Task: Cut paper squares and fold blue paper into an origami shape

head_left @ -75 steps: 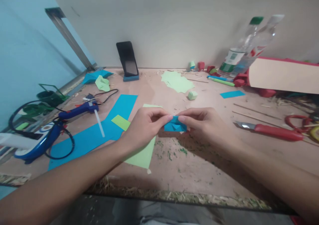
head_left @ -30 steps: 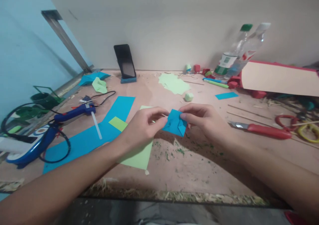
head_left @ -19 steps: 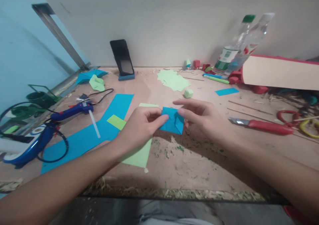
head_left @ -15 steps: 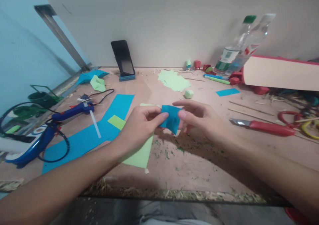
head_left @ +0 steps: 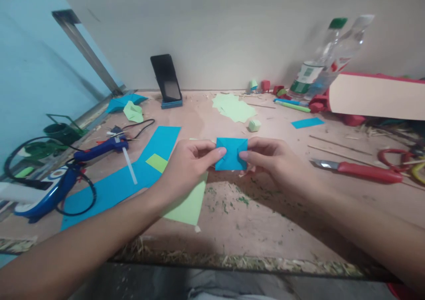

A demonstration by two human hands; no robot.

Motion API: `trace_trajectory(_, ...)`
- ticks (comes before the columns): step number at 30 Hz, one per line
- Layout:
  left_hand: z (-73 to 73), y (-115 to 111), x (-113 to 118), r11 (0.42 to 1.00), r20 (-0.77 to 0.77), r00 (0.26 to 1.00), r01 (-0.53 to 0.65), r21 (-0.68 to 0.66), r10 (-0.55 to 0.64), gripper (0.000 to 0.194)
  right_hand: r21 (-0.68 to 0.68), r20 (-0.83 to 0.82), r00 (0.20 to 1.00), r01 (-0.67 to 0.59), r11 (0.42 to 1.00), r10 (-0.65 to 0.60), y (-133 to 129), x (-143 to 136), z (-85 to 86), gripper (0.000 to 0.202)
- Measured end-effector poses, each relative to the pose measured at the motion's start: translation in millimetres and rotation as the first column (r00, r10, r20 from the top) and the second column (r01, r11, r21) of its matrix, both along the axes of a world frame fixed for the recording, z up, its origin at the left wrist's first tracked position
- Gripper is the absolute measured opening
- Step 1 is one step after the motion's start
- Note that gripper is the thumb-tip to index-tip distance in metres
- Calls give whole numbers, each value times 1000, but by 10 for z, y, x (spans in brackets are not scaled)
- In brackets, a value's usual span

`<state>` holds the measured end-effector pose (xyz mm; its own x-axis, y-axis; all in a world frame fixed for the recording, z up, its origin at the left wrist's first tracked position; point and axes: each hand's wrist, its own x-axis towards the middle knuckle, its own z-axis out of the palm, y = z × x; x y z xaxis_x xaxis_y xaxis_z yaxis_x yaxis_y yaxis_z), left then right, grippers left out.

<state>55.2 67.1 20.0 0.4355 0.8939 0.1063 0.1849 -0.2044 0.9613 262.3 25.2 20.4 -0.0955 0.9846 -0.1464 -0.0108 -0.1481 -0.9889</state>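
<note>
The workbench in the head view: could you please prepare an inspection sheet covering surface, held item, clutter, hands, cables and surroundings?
Surface: workbench strewn with green bits; straw-like scraps along its near edge.
Held item: folded blue paper square, creases visible.
Clutter: glue gun at left; red-handled knife at right, blade exposed.
Hands: left hand and right hand pinch the square's opposite sides.
Cables: black cable looped at left.
Surroundings: phone on blue stand, pale wall behind.
</note>
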Motion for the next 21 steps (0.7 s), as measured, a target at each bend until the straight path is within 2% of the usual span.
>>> trace_trajectory(4, -13, 41, -18, 995, 84, 996, 45, -85, -38, 27, -22, -90, 996, 21, 1000, -23, 33, 26, -33, 20)
trace_trajectory(8, -10, 35, -34, 990, 148, 987, 77, -119, -59, 27, 29, -111, 993, 29, 999, -25, 30, 35, -41, 17)
trace_trajectory(19, 8, 20, -43, 995, 140, 987, 83, -47, -76, 29, 109, -116, 993, 22, 994, -9, 16, 43, -21, 12)
trace_trajectory(21, -2, 16, -35, 998, 146, 988, 57, -39, -51, 23, 112, -124, 992, 19, 993, -5, 11, 38, -27, 12)
